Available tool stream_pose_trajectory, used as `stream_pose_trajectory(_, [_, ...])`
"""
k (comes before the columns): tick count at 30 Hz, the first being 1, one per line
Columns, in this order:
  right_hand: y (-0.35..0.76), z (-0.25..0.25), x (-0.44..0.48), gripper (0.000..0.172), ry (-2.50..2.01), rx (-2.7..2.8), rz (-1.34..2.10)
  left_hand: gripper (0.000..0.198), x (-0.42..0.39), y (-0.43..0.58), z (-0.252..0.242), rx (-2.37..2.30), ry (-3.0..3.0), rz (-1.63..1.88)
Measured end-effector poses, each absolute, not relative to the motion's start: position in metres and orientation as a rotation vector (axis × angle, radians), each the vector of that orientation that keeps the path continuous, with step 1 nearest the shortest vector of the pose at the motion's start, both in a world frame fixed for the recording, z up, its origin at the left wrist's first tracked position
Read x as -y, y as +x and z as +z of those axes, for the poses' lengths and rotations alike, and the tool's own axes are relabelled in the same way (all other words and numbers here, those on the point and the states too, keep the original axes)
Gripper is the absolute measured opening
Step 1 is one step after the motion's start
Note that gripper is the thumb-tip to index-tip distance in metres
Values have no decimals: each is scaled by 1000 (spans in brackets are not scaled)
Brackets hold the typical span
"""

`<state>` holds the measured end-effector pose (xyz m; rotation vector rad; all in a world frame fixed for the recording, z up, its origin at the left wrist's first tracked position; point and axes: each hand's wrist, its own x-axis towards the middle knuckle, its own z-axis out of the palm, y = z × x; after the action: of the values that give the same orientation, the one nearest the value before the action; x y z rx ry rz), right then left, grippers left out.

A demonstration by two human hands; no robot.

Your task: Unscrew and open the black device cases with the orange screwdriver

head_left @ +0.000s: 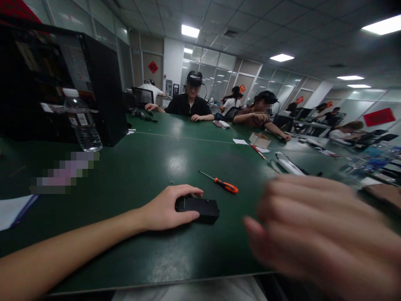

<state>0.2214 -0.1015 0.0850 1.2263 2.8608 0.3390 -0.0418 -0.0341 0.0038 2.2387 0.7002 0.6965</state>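
My left hand is closed around the near-left end of a small black box, which rests on the green table. The thumb lies along its near side and the fingers along the far side. Just beyond the box lies an orange and black screwdriver, its thin shaft pointing away to the left. Big and blurred in the right foreground is my right hand, raised above the table with its back towards me. Its fingers look bent, but motion smears them, and whatever they may hold is hidden.
At the left stand a water bottle and a large black computer case. A small open cardboard box and a white device with a cable lie at the right. Two people sit across the table.
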Motion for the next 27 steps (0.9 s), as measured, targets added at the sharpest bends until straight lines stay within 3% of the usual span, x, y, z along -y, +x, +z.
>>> stream_pose_trajectory(3, [226,71,50,45,1449,-2863,463,47,38,-35,5,-694,2277,737])
stream_pose_trajectory(7, [249,29,0,61,1540,-2754,348,42,43,-29,6,-613,2432,739])
stream_pose_trajectory(14, [259,16,-6,39,1504,-2731,-10,37,37,-33,0,-560,2572,760])
stream_pose_trajectory(20, [251,28,0,27,1649,-3271,-242,41,36,-35,2,-580,2614,626])
stream_pose_trajectory(27, [242,46,19,33,1840,-3995,-833,42,35,-34,3,-606,2618,569])
